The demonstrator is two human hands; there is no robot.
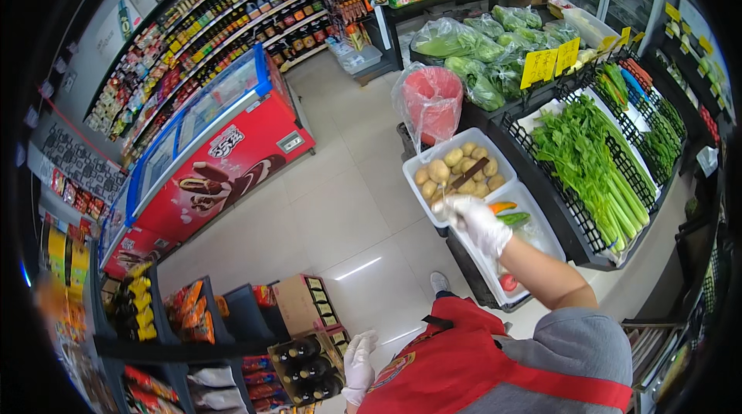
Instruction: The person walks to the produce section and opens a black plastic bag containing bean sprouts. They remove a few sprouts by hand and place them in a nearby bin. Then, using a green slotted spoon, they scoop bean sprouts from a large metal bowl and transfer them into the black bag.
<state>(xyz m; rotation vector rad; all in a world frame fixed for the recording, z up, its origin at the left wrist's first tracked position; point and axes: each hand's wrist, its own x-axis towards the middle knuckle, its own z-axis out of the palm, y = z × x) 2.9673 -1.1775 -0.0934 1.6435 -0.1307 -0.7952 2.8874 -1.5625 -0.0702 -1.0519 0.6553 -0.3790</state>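
My right hand (474, 222), in a white glove, reaches over the near edge of a white plastic bin (414, 166) of potatoes (455, 157). Its fingers are blurred, and a slim pale thing at their tips is too unclear to name; whether it is gripped I cannot tell. A dark brown strip (470, 175) lies across the potatoes. Beside my wrist a second white bin (552, 234) holds an orange pepper (502, 206), a green pepper (513, 218) and a red tomato (508, 282). Low by my red apron hangs my gloved left hand (359, 365), holding nothing.
Black crates with celery (591, 164) and bagged leafy greens (487, 48) stand beyond the bins. A red bucket (432, 98) under clear plastic adjoins the potatoes. Across the tiled floor (330, 205) stands a red chest freezer (220, 159). Boxed bottles (307, 367) and snack shelves flank my left.
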